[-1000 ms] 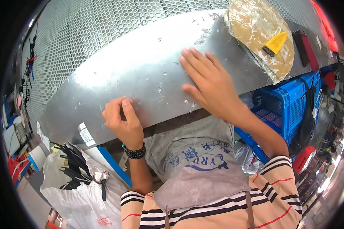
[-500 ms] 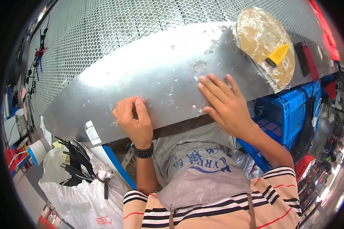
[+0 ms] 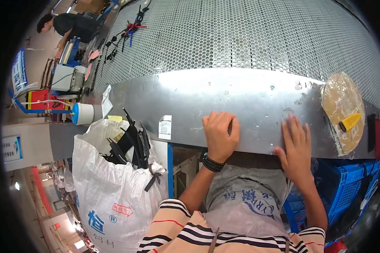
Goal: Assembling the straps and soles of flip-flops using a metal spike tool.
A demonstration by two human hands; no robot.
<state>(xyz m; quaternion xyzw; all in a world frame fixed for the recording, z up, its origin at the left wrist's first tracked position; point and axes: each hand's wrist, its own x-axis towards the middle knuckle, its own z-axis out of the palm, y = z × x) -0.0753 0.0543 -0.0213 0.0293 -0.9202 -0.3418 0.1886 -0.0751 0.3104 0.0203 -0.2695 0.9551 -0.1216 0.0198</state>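
Metal bench strip (image 3: 249,109) sits directly ahead of the person. Right hand (image 3: 297,145) palm-down on it, fingers spread, nothing visible in grip. Left hand (image 3: 221,134) half-curled at front edge; palm hidden, can't tell how tightly fingers close or if anything's inside. Yellow brush (image 3: 351,122) on tan disc (image 3: 344,95), right. Blue crate (image 3: 346,185) partly hidden by right forearm.

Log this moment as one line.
left hand: curled, at metal worktop | right hand: fingers spread, at worktop | yellow tool: on brown pad, right | white sack: left
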